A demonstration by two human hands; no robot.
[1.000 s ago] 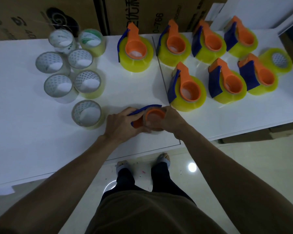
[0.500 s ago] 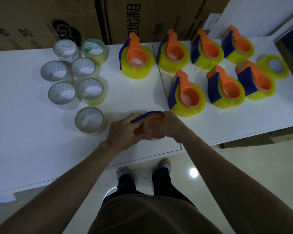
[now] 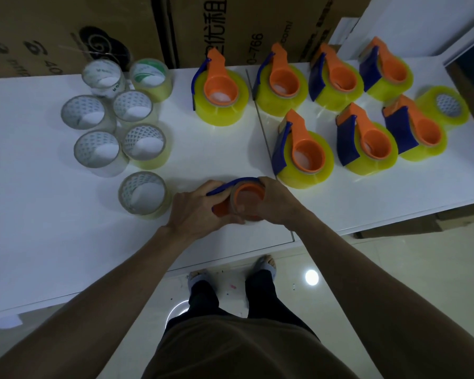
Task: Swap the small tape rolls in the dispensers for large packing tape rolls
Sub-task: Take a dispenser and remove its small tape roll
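Observation:
Near the table's front edge I hold an orange and blue tape dispenser (image 3: pixel 245 196) with a small tape roll round its orange hub. My left hand (image 3: pixel 196 212) grips the dispenser's handle end from the left. My right hand (image 3: pixel 275 202) curls round the hub and the small roll from the right. Several dispensers loaded with large yellow rolls stand at the back right, the nearest one (image 3: pixel 303 157) just beyond my right hand. One bare large yellow roll (image 3: pixel 446 106) lies at the far right. Several small clear rolls stand at the left, the closest (image 3: pixel 144 194) beside my left hand.
The white table (image 3: pixel 52 228) has a seam (image 3: pixel 264 140) running front to back between the dispensers. Cardboard boxes (image 3: pixel 216 26) stand against the table's far edge. My legs and feet show below the front edge, on a glossy floor.
Both hands stay on the dispenser at the same spot. The camera view has tilted down a little, so the table's things sit lower in the frame.

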